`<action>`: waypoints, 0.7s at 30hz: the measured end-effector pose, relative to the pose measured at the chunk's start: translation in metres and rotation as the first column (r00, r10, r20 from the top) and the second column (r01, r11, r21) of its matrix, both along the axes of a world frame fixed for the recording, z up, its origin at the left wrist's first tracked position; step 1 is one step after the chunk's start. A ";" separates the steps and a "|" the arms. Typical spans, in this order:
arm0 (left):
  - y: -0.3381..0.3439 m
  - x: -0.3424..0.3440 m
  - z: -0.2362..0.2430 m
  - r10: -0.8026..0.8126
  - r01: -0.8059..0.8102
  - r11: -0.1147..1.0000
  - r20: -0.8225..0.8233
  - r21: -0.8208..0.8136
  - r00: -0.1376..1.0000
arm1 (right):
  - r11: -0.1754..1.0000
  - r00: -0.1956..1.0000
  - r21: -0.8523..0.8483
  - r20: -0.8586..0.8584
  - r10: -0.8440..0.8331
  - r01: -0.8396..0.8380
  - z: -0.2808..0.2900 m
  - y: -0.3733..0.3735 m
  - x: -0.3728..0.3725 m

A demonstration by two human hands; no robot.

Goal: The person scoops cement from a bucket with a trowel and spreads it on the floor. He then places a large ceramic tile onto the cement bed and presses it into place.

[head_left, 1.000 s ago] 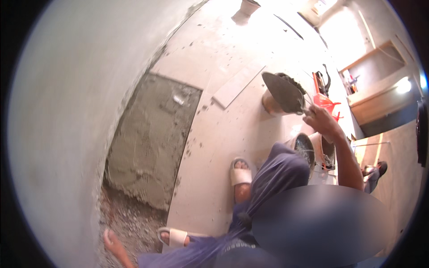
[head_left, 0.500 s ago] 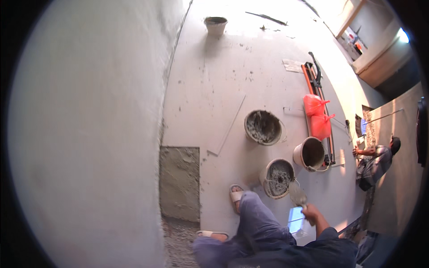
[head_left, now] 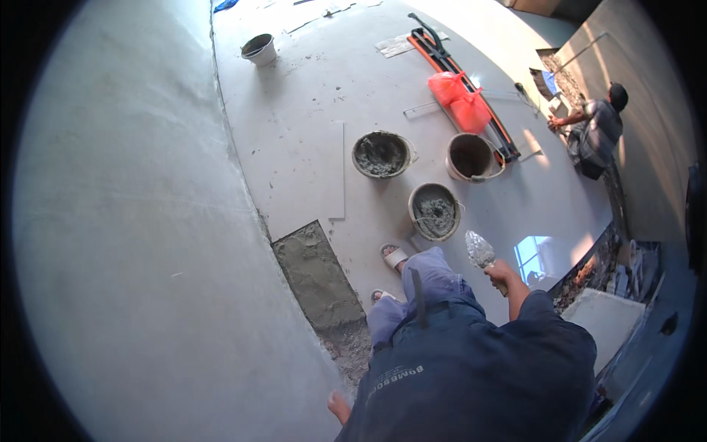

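Gripping a trowel [head_left: 480, 249] with right hand [head_left: 502, 273] at four o'clock, had mortar [head_left: 317, 276] spread at seven, gravel [head_left: 349, 348] uncovered at six; couldn't tell grip of left hand [head_left: 338, 406].

Silvery trowel [head_left: 480, 250] in the right hand [head_left: 502, 275]; ahead of that hand, grey mortar [head_left: 436, 212], red bags [head_left: 469, 112] and an orange-and-black tool [head_left: 440, 60]; left of it, pale purple trousers [head_left: 427, 276]; below, a navy shirt [head_left: 471, 368].
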State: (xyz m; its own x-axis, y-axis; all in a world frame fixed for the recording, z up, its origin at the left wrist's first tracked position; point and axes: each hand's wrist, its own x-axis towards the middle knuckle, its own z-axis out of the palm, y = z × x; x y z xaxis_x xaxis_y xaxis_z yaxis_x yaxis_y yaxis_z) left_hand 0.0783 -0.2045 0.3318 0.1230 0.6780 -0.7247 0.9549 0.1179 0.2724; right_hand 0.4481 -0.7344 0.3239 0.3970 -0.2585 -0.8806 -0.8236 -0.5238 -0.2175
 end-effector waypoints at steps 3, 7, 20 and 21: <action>0.023 -0.006 0.003 -0.040 0.040 0.999 0.048 0.002 0.998 | 0.995 0.994 -0.036 0.060 -0.090 0.092 0.016 0.004 -0.034; 0.044 -0.027 -0.001 -0.059 0.059 0.998 0.086 0.003 0.995 | 0.981 0.984 -0.080 0.057 -0.170 0.175 0.018 0.001 -0.106; 0.074 -0.059 -0.013 0.156 -0.155 0.986 0.019 -0.057 0.988 | 0.968 0.958 -0.028 -0.135 -0.252 0.251 0.019 0.037 -0.177; 0.078 -0.047 -0.013 0.172 -0.170 0.984 0.027 -0.056 0.985 | 0.967 0.963 -0.012 -0.087 -0.254 0.254 0.018 0.040 -0.167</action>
